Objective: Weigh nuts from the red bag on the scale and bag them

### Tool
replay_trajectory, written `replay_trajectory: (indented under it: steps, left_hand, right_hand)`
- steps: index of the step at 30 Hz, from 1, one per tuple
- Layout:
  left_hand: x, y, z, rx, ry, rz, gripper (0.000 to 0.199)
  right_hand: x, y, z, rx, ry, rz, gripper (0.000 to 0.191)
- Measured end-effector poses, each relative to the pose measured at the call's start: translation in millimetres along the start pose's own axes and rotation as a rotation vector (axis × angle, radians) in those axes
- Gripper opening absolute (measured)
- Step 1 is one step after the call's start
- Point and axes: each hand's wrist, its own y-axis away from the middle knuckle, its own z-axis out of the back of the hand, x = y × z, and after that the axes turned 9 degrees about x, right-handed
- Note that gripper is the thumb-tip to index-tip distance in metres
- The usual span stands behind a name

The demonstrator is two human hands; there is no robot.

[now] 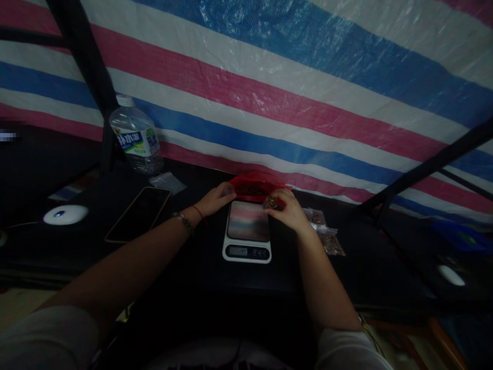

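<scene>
A red plastic bag (257, 180) lies open behind the scale, with dark brown dried pieces (250, 190) inside. My left hand (216, 199) is at the bag's left edge, its fingers closed around something small and clear that I cannot make out. On the other side, my right hand (288, 208) grips a small clump of brown dried pieces (271, 202); whether a clear wrapper surrounds them is hard to see. Between my hands and nearer to me stands a white kitchen scale (248, 231), its plate bare and its display too dim to read.
Small clear bags of brown pieces (331, 241) lie right of my right hand. To the left are a phone (138, 215), a clear plastic bag (168, 182), a large plastic bottle (136, 139) and a white mouse-shaped device (65, 215). Striped sheeting (269, 103) hangs behind the black table.
</scene>
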Motion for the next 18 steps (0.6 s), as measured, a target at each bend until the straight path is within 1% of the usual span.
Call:
replay_trajectory:
  steps: [7, 18]
  left_hand:
    - [-2.5, 0.4, 0.8, -0.006, 0.039, -0.016, 0.061]
    - [4.7, -1.5, -1.0, -0.013, 0.057, -0.035, 0.055]
  right_hand:
    - [-6.9, 1.6, 0.2, 0.032, 0.022, -0.061, 0.031]
    - [-6.9, 1.8, -2.6, 0.032, 0.032, -0.040, 0.031]
